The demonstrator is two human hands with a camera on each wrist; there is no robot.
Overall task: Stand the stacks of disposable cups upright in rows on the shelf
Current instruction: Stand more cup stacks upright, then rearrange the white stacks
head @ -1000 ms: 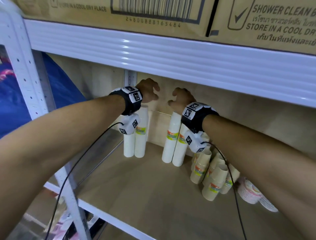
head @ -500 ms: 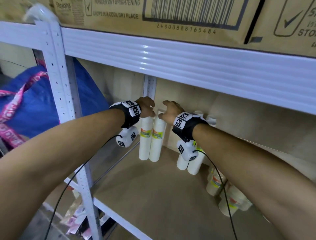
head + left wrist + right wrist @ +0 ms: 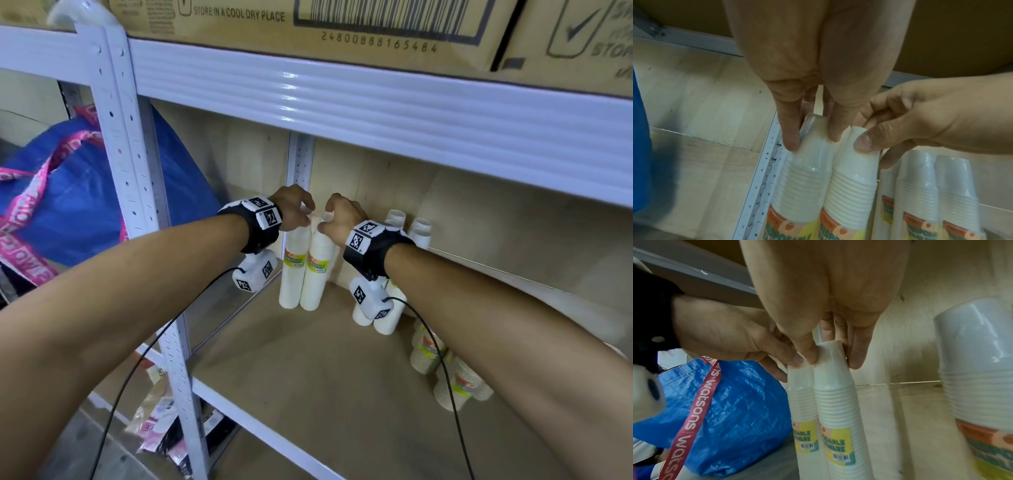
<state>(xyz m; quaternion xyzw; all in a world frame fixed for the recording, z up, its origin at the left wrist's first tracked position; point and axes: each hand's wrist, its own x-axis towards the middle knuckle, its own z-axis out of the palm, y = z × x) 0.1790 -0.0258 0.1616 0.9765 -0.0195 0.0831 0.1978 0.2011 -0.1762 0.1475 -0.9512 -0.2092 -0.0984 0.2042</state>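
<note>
Two white cup stacks with yellow and orange labels stand upright side by side at the back left of the wooden shelf (image 3: pixel 291 377). My left hand (image 3: pixel 295 213) pinches the top of the left stack (image 3: pixel 290 274) between thumb and fingers (image 3: pixel 791 142). My right hand (image 3: pixel 337 221) pinches the top of the right stack (image 3: pixel 317 274), its fingertips (image 3: pixel 812 359) either side of the top cup. In the left wrist view the left stack (image 3: pixel 807 170) and right stack (image 3: pixel 855 170) touch. A second upright pair (image 3: pixel 387 318) stands further right, partly behind my right wrist.
Several brown paper cup stacks (image 3: pixel 428 353) lie tumbled on the shelf at the right. A white upright post (image 3: pixel 299 161) runs up the back corner. A blue bag (image 3: pixel 78 205) with pink straps sits left of the rack. Cardboard boxes (image 3: pixel 308 20) load the shelf above.
Both hands have come down from above the stacks onto the tops of the left pair and now pinch them. My view has swung left and pulled back.
</note>
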